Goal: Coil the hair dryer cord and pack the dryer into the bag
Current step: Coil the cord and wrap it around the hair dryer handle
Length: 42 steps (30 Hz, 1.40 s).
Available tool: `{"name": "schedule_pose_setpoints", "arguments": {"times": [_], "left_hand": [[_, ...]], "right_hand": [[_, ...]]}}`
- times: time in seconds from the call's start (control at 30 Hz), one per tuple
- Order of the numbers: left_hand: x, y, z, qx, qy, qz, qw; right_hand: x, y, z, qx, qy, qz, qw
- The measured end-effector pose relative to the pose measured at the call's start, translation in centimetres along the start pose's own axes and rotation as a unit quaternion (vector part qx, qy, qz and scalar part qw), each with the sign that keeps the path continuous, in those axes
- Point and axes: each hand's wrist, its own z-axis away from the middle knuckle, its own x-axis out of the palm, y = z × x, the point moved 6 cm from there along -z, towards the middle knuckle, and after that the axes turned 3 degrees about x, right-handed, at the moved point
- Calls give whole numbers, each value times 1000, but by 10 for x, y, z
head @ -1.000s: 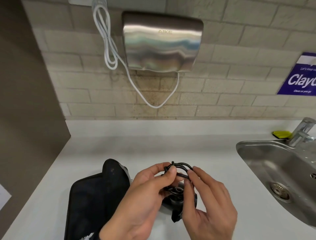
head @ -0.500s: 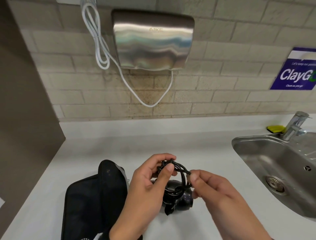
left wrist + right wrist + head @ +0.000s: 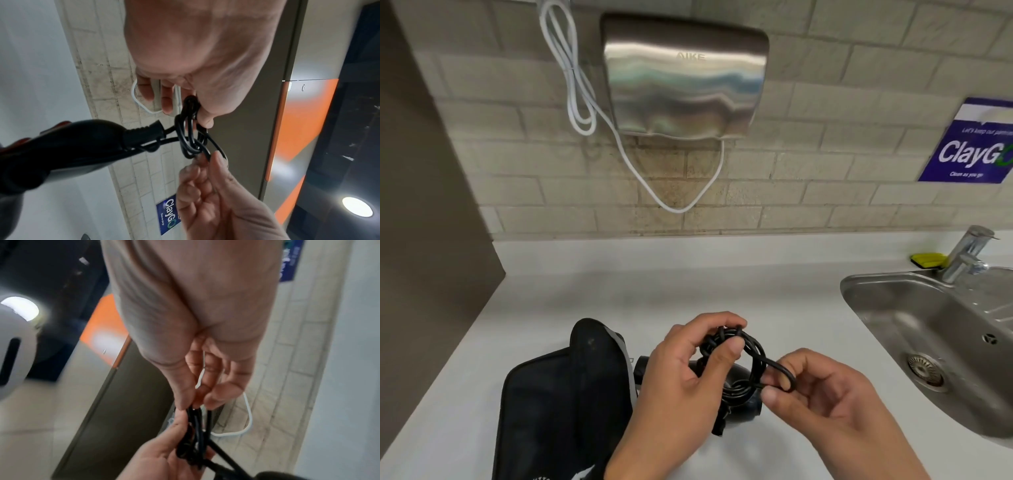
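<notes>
The black hair dryer (image 3: 738,394) lies on the white counter under my hands, its handle end (image 3: 82,142) close in the left wrist view. Its black cord (image 3: 751,356) is bunched in loops above it. My left hand (image 3: 688,370) pinches the top of the coil (image 3: 190,105) between thumb and fingers. My right hand (image 3: 822,397) pinches one loop (image 3: 782,375) at the coil's right side, seen again in the right wrist view (image 3: 195,412). The black bag (image 3: 565,404) lies open on the counter just left of the dryer.
A steel sink (image 3: 928,342) with a tap (image 3: 967,253) and a yellow sponge (image 3: 928,260) sits at the right. A steel hand dryer (image 3: 681,75) with a white cable (image 3: 585,96) hangs on the brick wall. A brown partition (image 3: 424,205) bounds the left.
My right hand has drawn a loop of cord out to the right of the coil. My left hand keeps its hold on the top of the coil.
</notes>
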Motion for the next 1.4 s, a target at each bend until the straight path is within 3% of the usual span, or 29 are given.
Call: {"name": "schedule_pose_setpoints", "arguments": {"times": [0.1,0.2,0.37,0.53,0.67,0.97,1.13,1.3,1.4], "left_hand": [[-2,-1,-2,6,9,-1,1000],[-2,-3,-2,10,11,13,1000],[2,-4,0,5,-23,42,999],[3,-10,2,-17,-42,74,996],[1,-11,3,-33,-40,79,996],[2,-20,7,-81,28,158,984],[1,-25,2,-64,88,141,984],[2,-23,0,-70,82,144,984],[2,-25,0,-65,76,117,988]], "right_hand": [[0,-6,0,-21,55,-17,998],[1,-5,0,-14,117,-109,987],[7,-8,-6,-9,150,-255,955],[17,-9,-15,25,107,-348,931],[23,-4,-19,56,77,-359,929],[37,3,-25,119,-13,-268,956],[41,2,-19,22,-58,-183,981],[39,6,-15,-60,36,-27,997],[40,-7,-12,-132,55,99,985]]}}
